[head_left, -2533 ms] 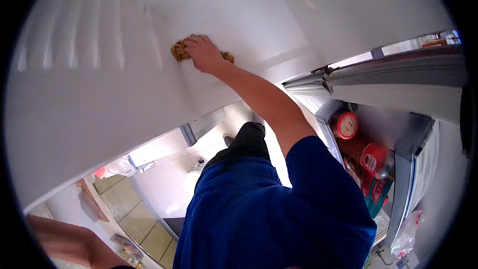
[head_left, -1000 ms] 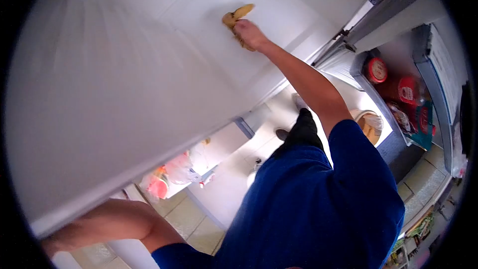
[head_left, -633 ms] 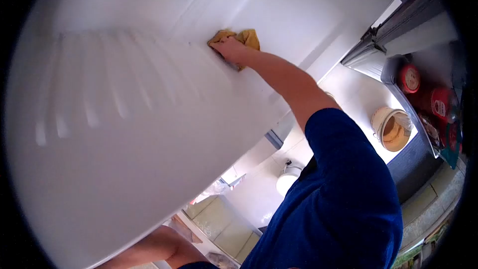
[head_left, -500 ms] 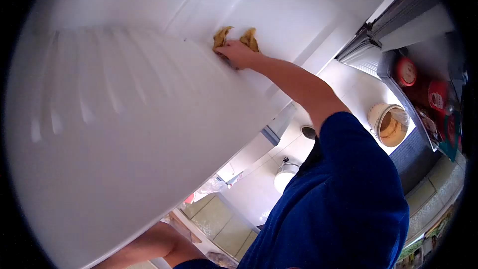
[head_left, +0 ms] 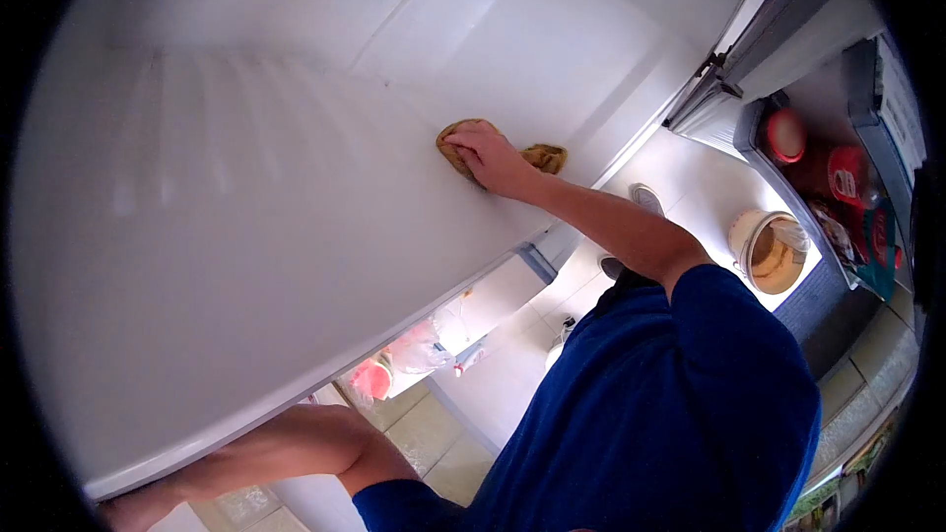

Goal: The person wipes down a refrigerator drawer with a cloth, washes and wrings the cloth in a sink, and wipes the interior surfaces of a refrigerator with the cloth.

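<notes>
My right hand (head_left: 493, 160) presses a brown-yellow cloth (head_left: 544, 159) against the white inner wall of a fridge (head_left: 296, 266). Its fingers are bent over the cloth, and one end of the cloth sticks out beside the wrist. At the lower left, my left hand (head_left: 138, 507) is beside the outer edge of the white wall, with its fingers hidden in the dark rim of the view.
An open fridge door at the right bears a shelf with red-lidded jars (head_left: 785, 135) and packets. Below it, a bucket (head_left: 771, 252) stands on the floor. Bags with red items (head_left: 372, 377) lie beyond the fridge's edge. My shoes (head_left: 645, 199) show on the tiles.
My right hand has moved with the cloth across the fridge's inner surface, most recently toward its near edge. The view has shifted, and more of my left forearm shows.
</notes>
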Demonstrator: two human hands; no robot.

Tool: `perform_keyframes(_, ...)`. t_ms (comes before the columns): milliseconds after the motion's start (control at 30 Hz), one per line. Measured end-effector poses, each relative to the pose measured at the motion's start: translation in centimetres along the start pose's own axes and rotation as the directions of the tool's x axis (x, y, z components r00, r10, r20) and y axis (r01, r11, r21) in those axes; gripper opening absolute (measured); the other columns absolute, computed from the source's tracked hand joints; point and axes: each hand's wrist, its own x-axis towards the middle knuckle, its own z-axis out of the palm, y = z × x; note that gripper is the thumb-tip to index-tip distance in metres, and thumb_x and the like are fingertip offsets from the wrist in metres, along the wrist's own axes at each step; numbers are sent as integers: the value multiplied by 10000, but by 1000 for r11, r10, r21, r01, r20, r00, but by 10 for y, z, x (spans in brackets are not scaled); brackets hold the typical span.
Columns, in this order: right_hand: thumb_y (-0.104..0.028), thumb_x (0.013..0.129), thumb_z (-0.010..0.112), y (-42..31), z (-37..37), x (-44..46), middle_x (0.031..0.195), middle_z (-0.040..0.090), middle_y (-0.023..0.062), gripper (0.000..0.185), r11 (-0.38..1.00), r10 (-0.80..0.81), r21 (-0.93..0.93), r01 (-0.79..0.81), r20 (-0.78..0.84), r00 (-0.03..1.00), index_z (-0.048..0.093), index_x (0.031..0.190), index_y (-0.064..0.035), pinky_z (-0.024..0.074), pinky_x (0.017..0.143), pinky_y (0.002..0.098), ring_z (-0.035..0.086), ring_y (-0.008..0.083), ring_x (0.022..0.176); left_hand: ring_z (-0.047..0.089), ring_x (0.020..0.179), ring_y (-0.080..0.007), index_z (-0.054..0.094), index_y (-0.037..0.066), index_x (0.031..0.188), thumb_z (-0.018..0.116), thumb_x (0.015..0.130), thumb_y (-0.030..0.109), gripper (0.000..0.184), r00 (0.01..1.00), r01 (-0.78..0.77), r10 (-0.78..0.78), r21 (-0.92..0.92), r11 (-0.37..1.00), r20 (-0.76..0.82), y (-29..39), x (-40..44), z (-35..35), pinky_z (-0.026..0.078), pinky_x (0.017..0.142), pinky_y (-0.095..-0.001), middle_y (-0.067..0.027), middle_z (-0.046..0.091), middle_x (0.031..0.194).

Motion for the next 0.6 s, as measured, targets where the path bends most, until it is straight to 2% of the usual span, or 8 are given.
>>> perform_keyframes(33, -30, 906, 582, 6, 9, 8, 1200, 604, 175, 194, 996, 58, 74, -58, -1, 998, 646, 1088, -11, 497, 927, 389, 591, 295, 1080, 435, 1324, -195, 432, -76, 1388, 522, 1011, 304, 543, 1000, -7, 7, 0, 1000, -3, 3, 2, 0, 333, 1134, -272, -151, 509, 1404)
perform_keyframes(67, -30, 906, 582, 8, 10, 23, 1200, 604, 175, 194, 996, 50, 80, -50, 2, 999, 646, 1088, -11, 497, 927, 389, 591, 295, 1080, 434, 1325, -195, 431, -77, 1389, 523, 1011, 305, 544, 1000, -12, 12, 2, 1000, -7, 5, 5, 0, 332, 1135, -271, -151, 509, 1405)
perform_keyframes(133, -43, 871, 611, 13, 10, 55, 1205, 601, 178, 212, 929, 306, 162, -333, 172, 937, 646, 1078, -12, 500, 928, 399, 602, 313, 1065, 433, 1327, -194, 430, -78, 1390, 525, 1010, 306, 548, 1000, -19, 19, 10, 1000, -17, 9, 10, 1, 332, 1136, -270, -151, 508, 1407)
perform_keyframes(300, -144, 804, 654, 53, 51, 144, 1023, 676, 166, 249, 951, 289, 52, -304, 198, 937, 680, 1018, -18, 534, 861, 384, 657, 297, 966, 429, 1332, -193, 425, -82, 1392, 530, 1009, 308, 557, 998, -47, 48, 37, 998, -40, 15, 16, 7, 330, 1139, -267, -152, 505, 1412)
perform_keyframes(367, -185, 774, 678, 61, 63, 160, 941, 694, 144, 286, 915, 389, 42, -402, 177, 904, 688, 998, -8, 537, 816, 369, 662, 257, 917, 428, 1334, -193, 423, -84, 1393, 532, 1009, 310, 560, 997, -55, 57, 34, 998, -46, 17, 17, 9, 329, 1140, -266, -152, 503, 1414)
perform_keyframes(400, -185, 774, 678, 64, 61, 154, 941, 694, 144, 286, 911, 398, 40, -411, 179, 900, 688, 998, -8, 537, 816, 369, 662, 257, 917, 427, 1335, -193, 422, -85, 1393, 533, 1009, 310, 562, 997, -54, 56, 38, 998, -47, 17, 19, 10, 329, 1140, -265, -152, 503, 1415)
perform_keyframes(467, -185, 751, 700, 62, 50, 140, 950, 693, 122, 325, 800, 503, 183, -572, 315, 805, 681, 1016, 3, 529, 787, 352, 645, 216, 888, 425, 1337, -192, 421, -86, 1394, 535, 1008, 311, 566, 997, -56, 58, 41, 998, -52, 18, 21, 13, 328, 1141, -264, -153, 501, 1417)
perform_keyframes(600, -191, 742, 713, 40, 4, 61, 927, 681, 102, 312, 804, 443, 232, -548, 383, 811, 646, 970, 12, 508, 782, 327, 618, 187, 856, 422, 1342, -192, 417, -89, 1396, 539, 1007, 313, 573, 995, -69, 71, 25, 997, -73, 21, 26, 17, 326, 1143, -262, -153, 499, 1421)
